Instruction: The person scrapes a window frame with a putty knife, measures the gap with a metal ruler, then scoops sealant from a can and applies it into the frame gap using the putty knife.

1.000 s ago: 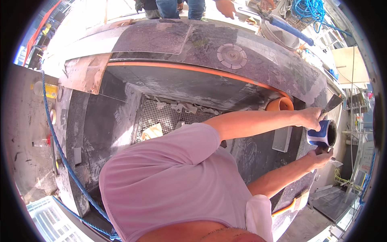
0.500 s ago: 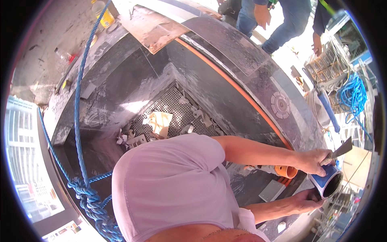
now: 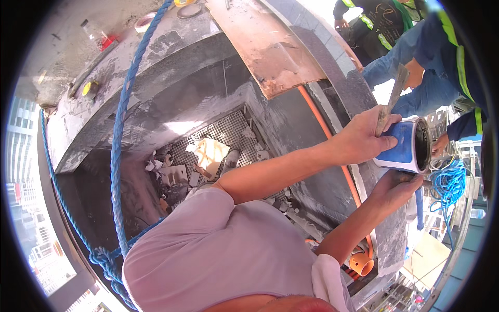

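Observation:
My left hand (image 3: 366, 134) is closed against the side of a blue and white tin (image 3: 397, 145) tipped so its dark, open mouth faces right. A putty knife (image 3: 393, 96) rises from that same hand, its blade pointing up. Under the tin, my right hand (image 3: 392, 191) has its fingers curled at the lower rim. A small dark thing shows at those fingers, too covered to name. Both arms reach out to the right, over the dark wall of a sunken pit.
Rubble and cardboard (image 3: 210, 156) lie on the pit's perforated floor. Blue rope (image 3: 120, 130) hangs at the left. A stained board (image 3: 273, 57) rests on the ledge, above an orange pipe (image 3: 332, 135). Near the tin, a person in jeans (image 3: 379, 70) bends beside another person (image 3: 371, 31).
Both hands have carried the tin and putty knife upward and farther out. The view has shifted, bringing the people at the upper right closer to the tin.

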`<state>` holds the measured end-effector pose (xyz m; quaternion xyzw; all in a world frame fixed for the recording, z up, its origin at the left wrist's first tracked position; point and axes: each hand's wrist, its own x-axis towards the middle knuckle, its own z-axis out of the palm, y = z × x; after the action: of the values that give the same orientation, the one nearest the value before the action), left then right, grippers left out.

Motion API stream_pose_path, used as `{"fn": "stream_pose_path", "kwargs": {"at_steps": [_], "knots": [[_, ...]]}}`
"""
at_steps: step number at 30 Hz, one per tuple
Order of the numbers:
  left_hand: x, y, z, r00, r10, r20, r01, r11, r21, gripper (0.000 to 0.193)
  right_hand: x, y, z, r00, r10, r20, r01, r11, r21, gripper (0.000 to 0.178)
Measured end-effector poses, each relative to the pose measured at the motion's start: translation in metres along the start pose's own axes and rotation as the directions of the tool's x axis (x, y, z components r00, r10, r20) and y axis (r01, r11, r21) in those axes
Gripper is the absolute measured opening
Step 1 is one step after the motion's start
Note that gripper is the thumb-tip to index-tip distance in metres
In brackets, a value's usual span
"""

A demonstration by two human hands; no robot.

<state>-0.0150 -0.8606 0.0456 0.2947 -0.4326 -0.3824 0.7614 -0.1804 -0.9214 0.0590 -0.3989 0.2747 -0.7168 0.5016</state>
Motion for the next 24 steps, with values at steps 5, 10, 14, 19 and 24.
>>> {"fn": "stream_pose_path", "kwargs": {"at_steps": [5, 10, 14, 19, 24], "knots": [[0.021, 0.004, -0.040, 0.998, -0.061, -0.012, 0.061, 0.998, 0.011, 0.038, 0.026, 0.028, 0.038, 0.996, 0.084, 0.007, -0.080, 0.967, -0.242, 0.066], [0.046, -0.017, -0.051, 0.994, -0.094, -0.059, 0.089, 0.993, -0.074, 0.035, 0.043, 0.037, 0.055, 0.973, 0.149, -0.178, -0.207, 0.902, -0.380, 0.067], [0.048, -0.032, -0.049, 0.983, -0.093, -0.159, 0.054, 0.970, -0.235, 0.047, 0.048, 0.055, 0.057, 0.966, 0.108, -0.236, -0.215, 0.842, -0.494, 0.066], [0.050, -0.013, -0.043, 0.920, -0.120, -0.374, 0.010, 0.959, -0.284, 0.040, 0.054, 0.070, 0.066, 0.972, 0.115, -0.206, -0.209, 0.825, -0.525, 0.066], [0.046, -0.006, -0.061, 0.945, -0.260, -0.199, 0.198, 0.937, -0.287, 0.035, 0.052, 0.061, 0.068, 0.973, 0.147, -0.180, -0.215, 0.862, -0.458, 0.066]]}}
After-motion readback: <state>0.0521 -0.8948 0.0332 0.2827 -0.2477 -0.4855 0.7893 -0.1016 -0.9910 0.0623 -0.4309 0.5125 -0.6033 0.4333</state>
